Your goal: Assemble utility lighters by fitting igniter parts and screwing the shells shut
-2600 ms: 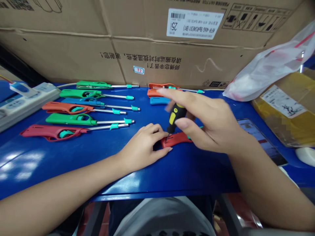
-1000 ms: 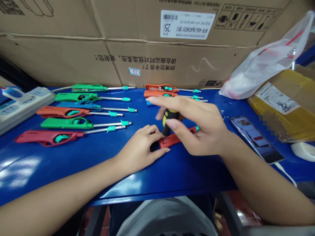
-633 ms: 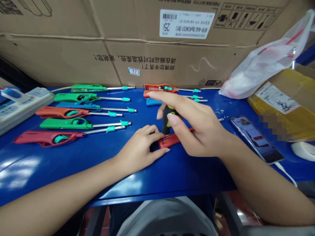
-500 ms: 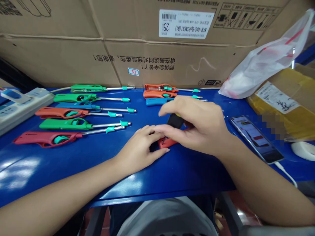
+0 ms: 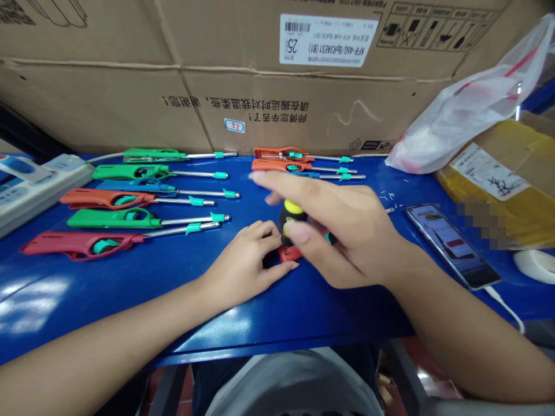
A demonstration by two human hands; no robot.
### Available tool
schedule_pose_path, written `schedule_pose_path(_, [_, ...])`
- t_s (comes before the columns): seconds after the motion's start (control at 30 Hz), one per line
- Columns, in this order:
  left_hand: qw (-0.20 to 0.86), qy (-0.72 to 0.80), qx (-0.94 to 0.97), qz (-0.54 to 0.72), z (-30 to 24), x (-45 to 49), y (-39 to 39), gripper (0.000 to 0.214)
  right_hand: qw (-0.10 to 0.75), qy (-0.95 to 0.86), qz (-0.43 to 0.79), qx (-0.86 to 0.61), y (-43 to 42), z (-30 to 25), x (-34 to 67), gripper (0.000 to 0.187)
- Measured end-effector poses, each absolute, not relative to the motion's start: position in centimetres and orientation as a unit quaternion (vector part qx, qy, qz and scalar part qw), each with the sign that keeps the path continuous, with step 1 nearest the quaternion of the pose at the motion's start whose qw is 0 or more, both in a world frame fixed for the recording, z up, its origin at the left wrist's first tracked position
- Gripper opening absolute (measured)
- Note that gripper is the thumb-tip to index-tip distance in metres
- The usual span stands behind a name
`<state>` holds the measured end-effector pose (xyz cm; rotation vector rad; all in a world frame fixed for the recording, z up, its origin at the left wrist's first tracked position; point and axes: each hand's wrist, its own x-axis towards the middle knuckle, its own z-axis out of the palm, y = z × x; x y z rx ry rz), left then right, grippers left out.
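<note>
On the blue table, my left hand (image 5: 243, 263) holds down the end of a red gas lighter (image 5: 289, 254) between its thumb and fingers. Most of that lighter is hidden under my hands. A short black-and-yellow screwdriver (image 5: 291, 218) stands nearly upright with its lower end at the lighter's body. My right hand (image 5: 353, 234) has its thumb and fingers around the screwdriver's handle. To the left lie several long-necked lighters in green, blue, orange and red, such as a green lighter (image 5: 115, 218). Orange lighters (image 5: 277, 166) and a blue one lie behind my right hand.
A large cardboard box (image 5: 217, 86) closes off the back. At left sits a white power strip (image 5: 47, 182). On the right are a phone (image 5: 453, 245) with a cable, a plastic bag (image 5: 468, 115), a taped parcel (image 5: 524, 173) and small white bits (image 5: 390, 199).
The screwdriver has shifted left and stands more upright over the red lighter. My right hand's fingers have moved left and around its handle. My left hand stays in place.
</note>
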<state>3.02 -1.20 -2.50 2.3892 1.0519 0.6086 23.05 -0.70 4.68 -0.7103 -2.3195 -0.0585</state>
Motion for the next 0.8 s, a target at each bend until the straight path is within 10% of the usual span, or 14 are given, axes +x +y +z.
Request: schedule_pose_path(0.8, [0.222, 0.383, 0.872, 0.208, -2.67, 2.98, -1.25, 0.023, 0.368, -0.901, 0.007, -0.228, -0.03, 4.77, 23.03, 0.028])
